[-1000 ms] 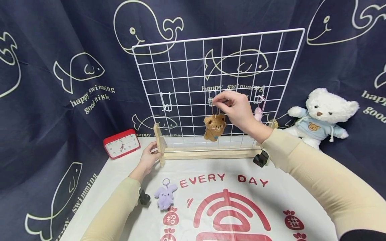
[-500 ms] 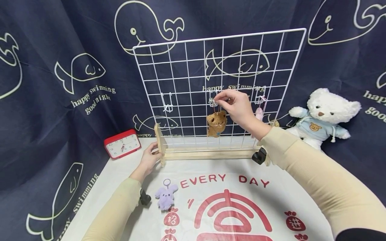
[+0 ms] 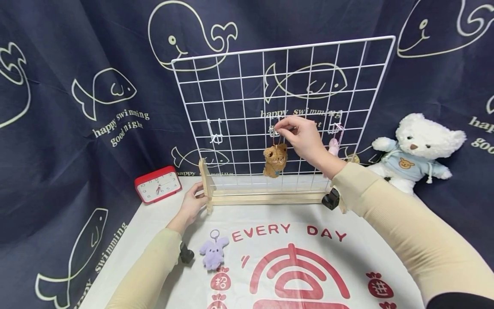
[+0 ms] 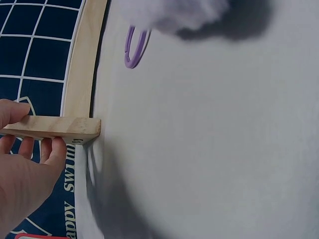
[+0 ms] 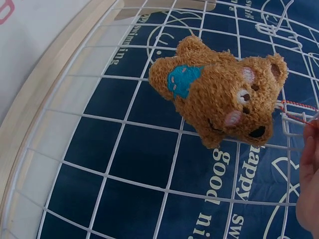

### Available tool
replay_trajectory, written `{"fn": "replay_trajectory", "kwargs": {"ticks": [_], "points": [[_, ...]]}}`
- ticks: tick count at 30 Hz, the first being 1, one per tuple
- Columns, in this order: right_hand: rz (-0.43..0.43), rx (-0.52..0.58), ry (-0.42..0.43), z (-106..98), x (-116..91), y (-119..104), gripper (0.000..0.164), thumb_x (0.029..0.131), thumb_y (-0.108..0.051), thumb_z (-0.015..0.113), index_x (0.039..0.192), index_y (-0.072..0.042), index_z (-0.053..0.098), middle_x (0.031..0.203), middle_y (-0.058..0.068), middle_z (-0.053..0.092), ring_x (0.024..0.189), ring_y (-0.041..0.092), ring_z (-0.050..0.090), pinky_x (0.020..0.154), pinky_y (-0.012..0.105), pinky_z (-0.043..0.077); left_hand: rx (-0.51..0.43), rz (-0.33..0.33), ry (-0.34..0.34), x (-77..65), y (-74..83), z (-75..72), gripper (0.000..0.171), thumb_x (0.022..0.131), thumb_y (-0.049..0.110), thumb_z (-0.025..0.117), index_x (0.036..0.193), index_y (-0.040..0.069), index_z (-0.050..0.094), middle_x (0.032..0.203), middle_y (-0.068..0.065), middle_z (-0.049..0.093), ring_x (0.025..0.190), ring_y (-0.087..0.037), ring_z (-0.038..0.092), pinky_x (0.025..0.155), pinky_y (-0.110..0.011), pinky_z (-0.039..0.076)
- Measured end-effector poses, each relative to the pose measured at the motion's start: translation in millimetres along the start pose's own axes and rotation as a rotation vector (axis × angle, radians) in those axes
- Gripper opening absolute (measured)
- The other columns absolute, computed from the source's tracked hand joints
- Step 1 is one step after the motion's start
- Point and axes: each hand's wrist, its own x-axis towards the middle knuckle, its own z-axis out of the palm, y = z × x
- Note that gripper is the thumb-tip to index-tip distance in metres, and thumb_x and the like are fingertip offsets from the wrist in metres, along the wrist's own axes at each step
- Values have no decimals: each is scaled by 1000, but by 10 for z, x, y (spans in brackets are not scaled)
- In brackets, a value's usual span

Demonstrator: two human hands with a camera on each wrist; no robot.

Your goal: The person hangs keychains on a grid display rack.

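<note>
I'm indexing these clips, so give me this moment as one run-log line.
right-hand grip: pinches cord of brown bear plush | left-hand grip: holds wooden stand end | purple plush: lies on table

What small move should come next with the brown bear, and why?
Probably ease the bear's cord over the middle hook: the right hand pinches the cord right by that hook, and the left hand grips the wooden stand. Whether the cord already sits on the hook is hard to tell.

Your left: red clock (image 3: pixel 158 185). Your right: white teddy bear (image 3: pixel 421 145), blue hoodie (image 3: pixel 414 165). Facing you: navy whale-print curtain (image 3: pixel 112 38).
</note>
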Motion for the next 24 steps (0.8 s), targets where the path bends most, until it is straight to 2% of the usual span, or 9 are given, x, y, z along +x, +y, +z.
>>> {"fn": "replay_trajectory", "kwargs": {"ticks": [3,6,13,20,24], "points": [[-23,-8,-8,1,12,11,8,94,-1,71,99,-4,77,102,8,75,82,18,65,67,13,49,3,1,1,11,-10,0,66,85,-19,55,148,-6,42,147,-30,42,136,-49,44,112,-52,42],[-53,-35,-7,5,19,29,9,94,-1,70,98,-4,77,101,7,74,84,18,65,67,14,49,6,10,19,64,-110,-13,66,86,-19,55,149,-3,43,148,-27,43,136,-46,46,111,-49,44],[-119,-66,13,18,12,45,11,92,1,71,98,-4,79,96,7,72,79,15,61,63,16,48,24,19,44,58,-138,-1,64,85,-18,55,147,-3,47,144,-25,47,132,-44,50,105,-39,51],[-103,-67,14,22,-7,29,15,92,3,68,102,-3,79,98,8,72,79,18,63,63,14,48,20,19,30,49,-132,-13,66,86,-18,56,149,-2,45,147,-26,45,134,-45,48,110,-46,46],[-57,-51,17,14,-20,10,12,94,-1,68,104,-2,76,97,9,72,82,19,64,65,14,49,3,25,16,46,-128,-13,67,86,-18,56,150,-3,42,148,-29,43,135,-47,46,110,-47,46]]}}
